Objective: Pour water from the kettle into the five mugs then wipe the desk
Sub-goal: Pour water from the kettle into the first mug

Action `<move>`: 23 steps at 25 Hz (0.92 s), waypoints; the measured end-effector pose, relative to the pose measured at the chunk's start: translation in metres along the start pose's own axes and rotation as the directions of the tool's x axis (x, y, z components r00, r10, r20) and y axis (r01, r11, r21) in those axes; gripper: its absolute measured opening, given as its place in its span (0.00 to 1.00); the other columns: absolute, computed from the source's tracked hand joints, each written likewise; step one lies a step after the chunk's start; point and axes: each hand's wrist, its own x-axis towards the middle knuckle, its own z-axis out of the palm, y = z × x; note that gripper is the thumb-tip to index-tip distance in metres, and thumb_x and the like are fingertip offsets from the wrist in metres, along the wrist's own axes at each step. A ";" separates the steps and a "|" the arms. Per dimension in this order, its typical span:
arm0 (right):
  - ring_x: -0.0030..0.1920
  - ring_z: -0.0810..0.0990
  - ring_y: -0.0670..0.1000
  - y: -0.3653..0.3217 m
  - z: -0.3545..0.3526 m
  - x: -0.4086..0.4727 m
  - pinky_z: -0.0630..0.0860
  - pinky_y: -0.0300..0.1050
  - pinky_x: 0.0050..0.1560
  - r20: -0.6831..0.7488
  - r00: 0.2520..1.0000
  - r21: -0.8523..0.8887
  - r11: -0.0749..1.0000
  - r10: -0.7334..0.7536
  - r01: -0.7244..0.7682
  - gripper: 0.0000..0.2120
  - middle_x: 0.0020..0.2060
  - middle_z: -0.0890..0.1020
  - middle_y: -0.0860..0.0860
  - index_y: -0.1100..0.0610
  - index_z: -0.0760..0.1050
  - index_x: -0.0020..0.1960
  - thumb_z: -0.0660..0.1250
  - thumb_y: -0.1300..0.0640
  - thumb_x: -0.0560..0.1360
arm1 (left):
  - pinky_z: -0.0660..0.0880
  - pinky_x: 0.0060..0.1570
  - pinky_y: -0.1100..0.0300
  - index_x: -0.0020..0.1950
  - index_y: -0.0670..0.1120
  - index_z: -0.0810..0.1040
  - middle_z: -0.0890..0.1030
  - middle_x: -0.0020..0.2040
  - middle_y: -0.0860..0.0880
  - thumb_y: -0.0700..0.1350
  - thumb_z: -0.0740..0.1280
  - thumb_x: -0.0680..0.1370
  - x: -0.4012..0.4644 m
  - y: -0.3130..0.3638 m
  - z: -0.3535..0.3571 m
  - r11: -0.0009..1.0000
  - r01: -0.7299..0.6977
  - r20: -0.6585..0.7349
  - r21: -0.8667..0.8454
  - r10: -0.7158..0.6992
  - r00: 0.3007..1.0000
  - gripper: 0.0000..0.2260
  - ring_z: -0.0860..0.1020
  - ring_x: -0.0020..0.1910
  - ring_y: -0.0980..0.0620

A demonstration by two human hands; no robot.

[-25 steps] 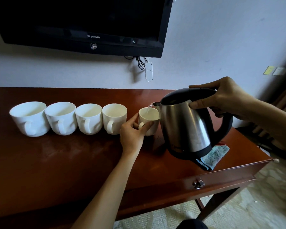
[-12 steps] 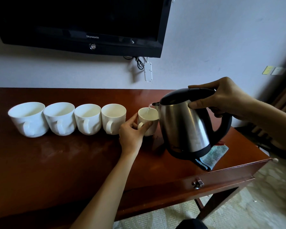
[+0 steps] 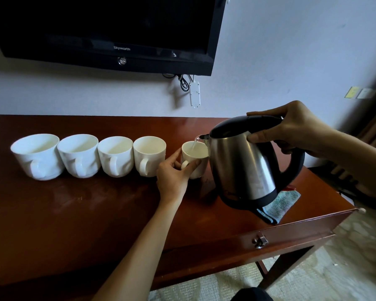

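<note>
Indoors, from my remote feed: a dark reddish wooden desk (image 3: 74, 213) stands against a pale wall, its glossy top catching light, a drawer with a metal pull (image 3: 260, 241) along its front edge. Above hangs a black Skyworth television (image 3: 109, 33), with a white power strip (image 3: 194, 93) dangling from cables below its right corner. Woven matting covers the floor at lower right.

Five white mugs stand in a row on the desk, handles facing me. The four mugs (image 3: 91, 156) at left sit side by side, nearly touching. The fifth mug (image 3: 194, 158), slightly apart at the right end, is held by my left hand (image 3: 174, 177), thumb and fingers curled round its base and handle.

My right hand (image 3: 295, 131) grips the black handle of the steel kettle (image 3: 243, 166), thumb pressing its lid. The kettle is lifted and tipped left, a thin stream of water (image 3: 195, 144) falling from its spout into the fifth mug.

A folded grey-blue cloth (image 3: 280, 206) lies on the desk, partly behind the kettle.
</note>
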 end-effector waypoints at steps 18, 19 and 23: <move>0.22 0.60 0.50 -0.001 0.001 0.000 0.60 0.41 0.26 0.002 1.000 -0.013 1.000 -0.007 0.007 0.24 0.21 0.65 0.50 0.50 0.85 0.57 0.82 0.59 0.62 | 0.71 0.37 0.53 0.69 0.47 0.79 0.68 0.27 0.54 0.58 0.79 0.68 0.000 -0.001 -0.001 1.000 -0.012 -0.001 0.011 0.012 1.000 0.32 0.67 0.28 0.57; 0.22 0.60 0.51 0.000 0.001 0.000 0.60 0.41 0.26 0.001 1.000 -0.012 1.000 -0.009 0.009 0.25 0.21 0.65 0.50 0.50 0.85 0.58 0.82 0.58 0.61 | 0.71 0.37 0.53 0.70 0.47 0.79 0.68 0.27 0.54 0.56 0.79 0.69 0.000 -0.001 0.000 1.000 -0.011 -0.009 0.019 0.011 1.000 0.31 0.67 0.28 0.57; 0.22 0.60 0.51 0.001 0.000 0.000 0.60 0.42 0.27 -0.001 1.000 -0.005 1.000 -0.013 0.013 0.26 0.22 0.65 0.51 0.51 0.85 0.57 0.83 0.57 0.60 | 0.73 0.37 0.49 0.70 0.46 0.78 0.69 0.27 0.53 0.56 0.78 0.69 -0.001 0.001 0.001 1.000 0.000 -0.012 0.015 0.000 1.000 0.32 0.68 0.29 0.57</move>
